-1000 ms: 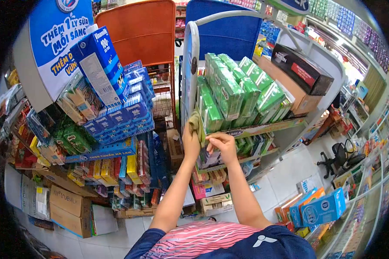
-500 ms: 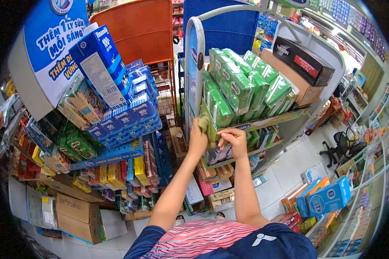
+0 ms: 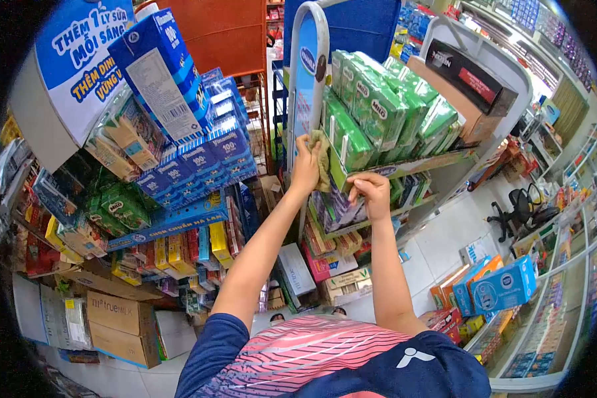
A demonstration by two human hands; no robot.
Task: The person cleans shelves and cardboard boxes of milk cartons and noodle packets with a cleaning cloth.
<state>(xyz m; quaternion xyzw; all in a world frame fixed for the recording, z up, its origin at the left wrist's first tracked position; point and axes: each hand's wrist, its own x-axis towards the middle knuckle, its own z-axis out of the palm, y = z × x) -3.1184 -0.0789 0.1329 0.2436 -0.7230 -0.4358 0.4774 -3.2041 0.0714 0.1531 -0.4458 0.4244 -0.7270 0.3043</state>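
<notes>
My left hand is closed on an olive-green cloth, which lies against the grey side frame of a shelf rack. My right hand has its fingers curled together at the green front edge of the upper shelf; whether it holds anything is hidden. Green Milo packs stand on that shelf, just beyond my hands. Purple and green cartons fill the shelf below.
Blue Vinamilk packs and a large tilted blue carton stand at the left. A cardboard box is on the floor at lower left. Blue boxes and a black chair are at the right.
My left hand and the cloth have moved up along the side frame. My right hand has shifted slightly up and right at the shelf edge. The view has moved a little.
</notes>
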